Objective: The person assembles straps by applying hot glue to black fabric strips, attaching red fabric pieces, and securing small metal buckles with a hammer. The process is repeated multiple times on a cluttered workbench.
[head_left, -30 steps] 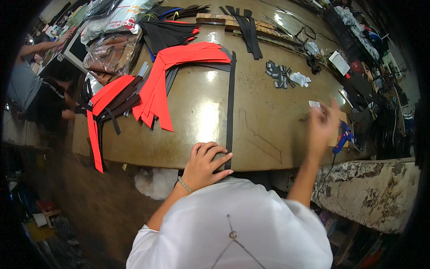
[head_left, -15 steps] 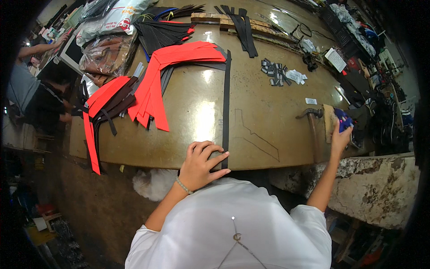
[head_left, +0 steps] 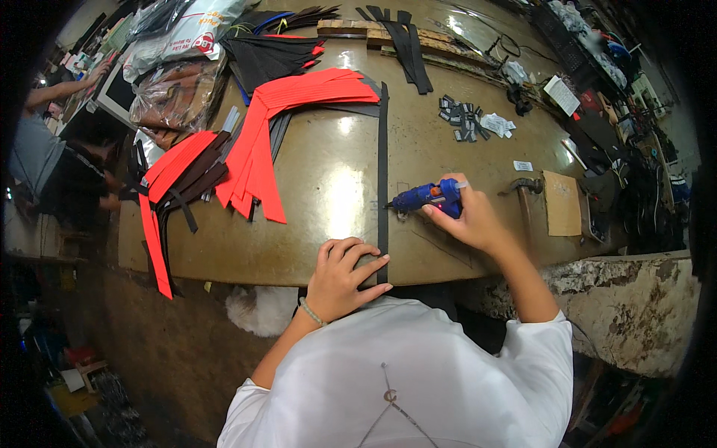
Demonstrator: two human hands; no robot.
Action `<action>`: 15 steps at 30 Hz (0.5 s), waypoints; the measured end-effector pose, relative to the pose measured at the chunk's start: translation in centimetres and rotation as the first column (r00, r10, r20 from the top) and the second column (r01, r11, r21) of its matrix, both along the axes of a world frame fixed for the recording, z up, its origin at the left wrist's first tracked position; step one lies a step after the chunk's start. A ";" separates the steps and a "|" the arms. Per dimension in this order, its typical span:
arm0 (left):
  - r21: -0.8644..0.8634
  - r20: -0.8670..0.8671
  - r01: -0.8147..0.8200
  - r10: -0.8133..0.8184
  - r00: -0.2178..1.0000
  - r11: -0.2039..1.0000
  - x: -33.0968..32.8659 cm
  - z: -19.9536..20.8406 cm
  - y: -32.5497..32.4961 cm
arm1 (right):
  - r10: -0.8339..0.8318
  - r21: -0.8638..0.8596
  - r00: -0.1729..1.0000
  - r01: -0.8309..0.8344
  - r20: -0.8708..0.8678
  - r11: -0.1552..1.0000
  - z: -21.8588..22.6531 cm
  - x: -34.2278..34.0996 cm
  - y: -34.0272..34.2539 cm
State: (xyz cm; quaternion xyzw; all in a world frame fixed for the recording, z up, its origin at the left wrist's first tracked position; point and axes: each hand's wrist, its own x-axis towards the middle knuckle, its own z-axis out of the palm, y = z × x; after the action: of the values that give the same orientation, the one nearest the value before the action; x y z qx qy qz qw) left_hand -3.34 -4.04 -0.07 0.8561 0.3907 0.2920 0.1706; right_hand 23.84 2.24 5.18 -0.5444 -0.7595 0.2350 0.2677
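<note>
A blue hot glue gun (head_left: 427, 198) is gripped in my right hand (head_left: 474, 216), its nozzle at the right edge of a long black strap (head_left: 383, 142). That strap runs straight from the far part of the table down to the near edge. My left hand (head_left: 343, 275) rests at the near table edge, fingers apart, with the index fingertip and thumb at the strap's lower end. A greyish patch shows between those fingers; I cannot make out what it is. Right of the strap, thin lines (head_left: 441, 246) are drawn on the table, partly hidden by my right arm.
Orange strips (head_left: 261, 142) and dark strips (head_left: 272, 56) lie in piles on the left. Small dark pieces (head_left: 461, 116) sit far right of the strap. A hammer (head_left: 525, 201) and a tan board (head_left: 562, 203) lie at right. Another person (head_left: 45, 142) stands at far left.
My right hand has brought the glue gun leftward from the tan board to the black strap. The left hand stays at the strap's near end. The view has shifted slightly.
</note>
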 end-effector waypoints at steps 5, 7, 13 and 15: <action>0.003 -0.005 -0.003 0.003 1.000 1.000 0.0 0.0 0.0 | 0.010 0.019 1.000 -0.010 0.027 1.000 -0.6 -0.2 0.5; 0.004 -0.007 -0.004 0.004 1.000 1.000 0.0 0.0 -0.1 | 0.020 0.045 1.000 -0.020 0.006 0.999 -0.5 -0.3 1.5; 0.002 -0.005 -0.004 0.004 1.000 1.000 0.1 0.3 0.0 | 0.030 -0.003 0.958 -0.030 0.286 1.000 0.7 -1.1 2.4; 0.000 -0.007 -0.002 0.002 1.000 1.000 0.1 0.6 0.0 | 0.154 0.251 0.919 -0.255 0.362 0.934 1.3 -1.3 1.4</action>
State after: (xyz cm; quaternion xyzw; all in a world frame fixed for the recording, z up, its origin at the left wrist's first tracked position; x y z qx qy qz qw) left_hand -3.20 -4.06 0.54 0.8569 0.3919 0.2891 0.1687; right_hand 22.52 3.65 6.47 -0.4472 -0.8735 0.0503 0.1856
